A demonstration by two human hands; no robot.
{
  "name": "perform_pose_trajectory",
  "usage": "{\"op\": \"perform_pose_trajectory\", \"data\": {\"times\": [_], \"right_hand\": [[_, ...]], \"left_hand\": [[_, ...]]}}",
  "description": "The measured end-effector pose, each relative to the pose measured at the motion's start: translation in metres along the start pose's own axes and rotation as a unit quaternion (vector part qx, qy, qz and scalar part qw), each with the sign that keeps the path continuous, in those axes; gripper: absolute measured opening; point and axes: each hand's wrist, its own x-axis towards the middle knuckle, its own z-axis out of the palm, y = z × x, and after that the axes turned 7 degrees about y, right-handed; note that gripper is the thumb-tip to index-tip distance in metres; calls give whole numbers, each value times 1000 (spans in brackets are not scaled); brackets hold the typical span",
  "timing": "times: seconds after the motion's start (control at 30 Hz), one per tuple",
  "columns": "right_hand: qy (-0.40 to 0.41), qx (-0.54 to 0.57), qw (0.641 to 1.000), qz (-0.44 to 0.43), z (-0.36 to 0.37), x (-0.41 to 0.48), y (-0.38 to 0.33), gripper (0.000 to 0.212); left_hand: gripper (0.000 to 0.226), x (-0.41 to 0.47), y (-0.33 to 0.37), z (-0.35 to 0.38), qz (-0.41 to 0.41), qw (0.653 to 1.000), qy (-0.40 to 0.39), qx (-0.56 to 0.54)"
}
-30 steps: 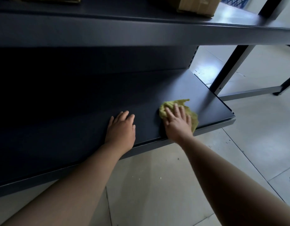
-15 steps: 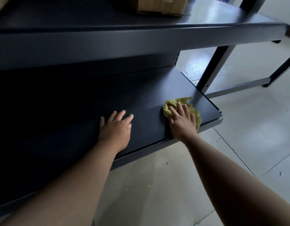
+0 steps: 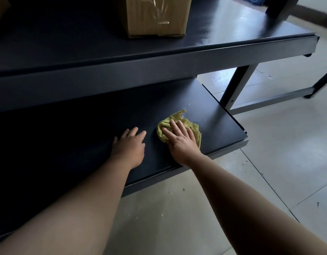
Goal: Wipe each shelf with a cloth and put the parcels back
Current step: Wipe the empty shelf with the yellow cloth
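Pressing the yellow cloth (image 3: 193,128) onto the lower shelf (image 3: 210,115), right hand (image 3: 181,142) lies straight-fingered; left hand (image 3: 129,146) flat beside, holding nothing.

1. Pale tiled floor (image 3: 287,153) with thin dark joints and a few dirt specks.
2. A grey metal post (image 3: 234,87) and a low rail (image 3: 269,101) stand on it at right.
3. Soft light gleams on the tiles behind.
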Motion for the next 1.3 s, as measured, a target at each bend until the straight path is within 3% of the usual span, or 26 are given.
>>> {"op": "perform_pose_trajectory", "data": {"times": [0.13,0.3,0.37,0.57,0.73,1.13,1.3], "right_hand": [[23,-9,1000,-12,-1,24,20,49],[53,-44,988,141,-10,26,71,53],[50,-35,985,164,-10,26,67,54],[69,-8,998,7,1,35,26,48],[38,-3,999,23,-3,65,29,49],[59,-3,962,265,-19,59,97,64],[55,-24,985,164,-11,52,83,58]], "left_hand": [[49,13,5,3,9,1000,9,-1],[48,25,10,11,10,1000,24,-13],[48,26,10,15,8,999,46,-18],[49,28,15,26,14,994,103,-16],[46,35,26,31,46,990,133,-15],[47,59,51,35,64,989,131,-3],[48,62,71,35,85,991,105,-3]]}}
